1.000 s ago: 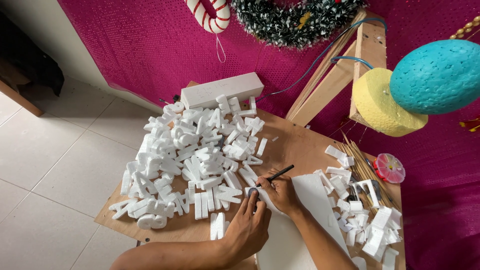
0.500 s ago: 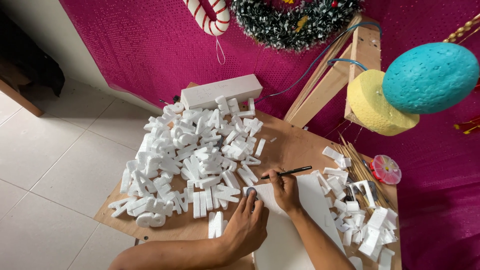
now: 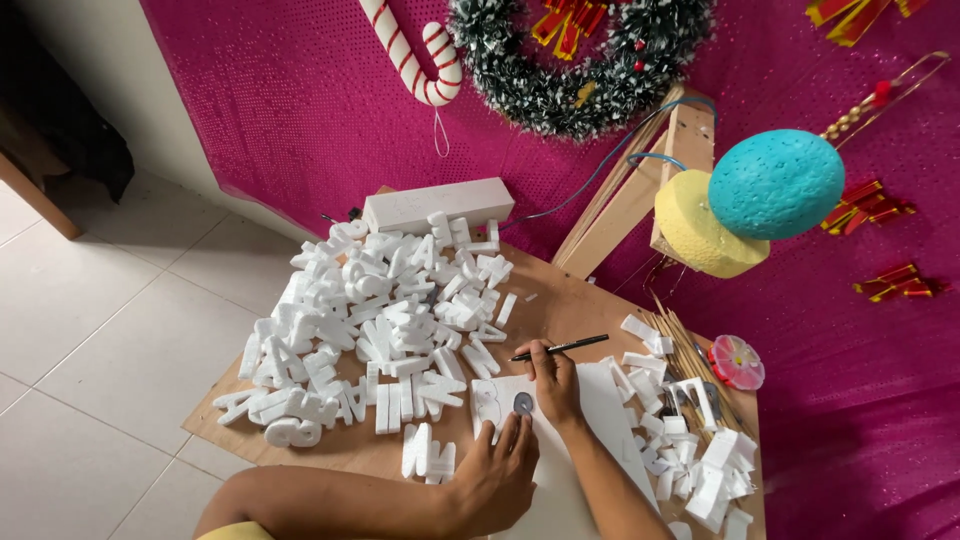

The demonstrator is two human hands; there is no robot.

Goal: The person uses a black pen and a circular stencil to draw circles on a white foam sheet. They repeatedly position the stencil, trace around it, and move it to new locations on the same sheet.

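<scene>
- White foam sheet (image 3: 600, 420) lies flat at the near edge of the bench (image 3: 560, 300), between the big pile of foam letters (image 3: 370, 320) on the left side and the smaller foam scraps (image 3: 690, 450) by the right edge.
- It looks thin, smooth and very light, with a faint drawn shape near its left end. A small dark round thing (image 3: 522, 403) sits on it there; I cannot tell what it is.
- Left hand (image 3: 495, 480) lies flat on the sheet with the fingers spread, and one fingertip is just beside the round thing. This grip pinches nothing; it only presses down.
- Right hand (image 3: 552, 385) has its grip pressed together around a thin black pen (image 3: 558, 348), which points toward the right side of the bench.
- What could go wrong, I think:
  - The sheet could slide if the left hand lifts, because foam is so light. Then the drawn line would go crooked.
  - The pen tip could dig in and dent or tear the soft foam if pushed too hard.
  - The round thing could shift under the fingertip and spoil the shape.
  - An arm could bump the loose letters just beside the sheet and knock some off the near-left edge onto the floor (image 3: 100, 380).
  - The wooden sticks (image 3: 680, 345) near the right edge could roll into the way.
</scene>
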